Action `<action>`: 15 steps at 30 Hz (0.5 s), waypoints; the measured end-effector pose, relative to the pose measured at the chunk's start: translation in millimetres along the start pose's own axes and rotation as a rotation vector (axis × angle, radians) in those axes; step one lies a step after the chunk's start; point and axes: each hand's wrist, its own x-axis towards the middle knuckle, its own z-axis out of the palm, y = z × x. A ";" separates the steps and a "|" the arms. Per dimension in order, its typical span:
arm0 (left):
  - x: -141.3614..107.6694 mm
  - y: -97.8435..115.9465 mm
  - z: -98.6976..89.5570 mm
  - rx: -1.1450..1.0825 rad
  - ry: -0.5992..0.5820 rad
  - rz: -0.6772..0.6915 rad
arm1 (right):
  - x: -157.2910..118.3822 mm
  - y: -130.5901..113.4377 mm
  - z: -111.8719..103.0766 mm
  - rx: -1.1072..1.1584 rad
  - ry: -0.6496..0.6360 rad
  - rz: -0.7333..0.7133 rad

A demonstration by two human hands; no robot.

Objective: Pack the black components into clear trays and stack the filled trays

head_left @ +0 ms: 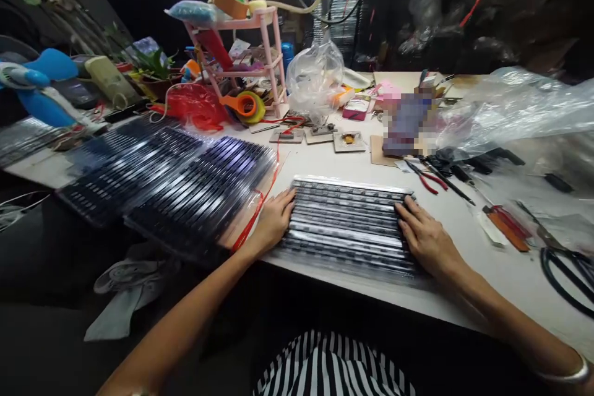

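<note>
Evidently both bare hands are on one tray: the left hand (275, 218) has its bent fingers closed against the left edge, and the right hand (427, 236) holds the right edge with its fingers straighter and slightly parted. Both thumbs are hard to make out. Between them the flat rectangular tray of clear plastic with black and silvery stripes (346, 229) is at the near edge of the long white table (320, 164).

Just left of the left hand, a thin bright red ribbon (250, 226) runs toward the far side, beside a stack of similar dark-striped clear plastic trays (204, 189) with more to its left.

Beyond the held tray are small square greyish plates (341, 146). To the right lie red-handled metal pliers (426, 178) and, farther right and nearer, large dark-handled scissors (547, 260). Crumpled clear plastic sheeting (524, 114) spreads over the far right. At the far side stands a pale pink plastic rack (268, 43); a blue-bladed fan (39, 77) is at the far left.
</note>
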 end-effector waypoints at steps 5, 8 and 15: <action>-63.9 -17.8 -25.8 -0.026 -0.076 0.197 | -63.3 6.5 -31.8 0.134 -0.056 -0.139; -96.3 -33.9 -29.7 0.079 -0.147 0.379 | -101.8 6.6 -57.0 0.188 -0.226 -0.146; -112.8 -32.5 4.9 0.204 0.133 0.342 | -129.1 13.9 -54.8 0.050 -0.139 -0.316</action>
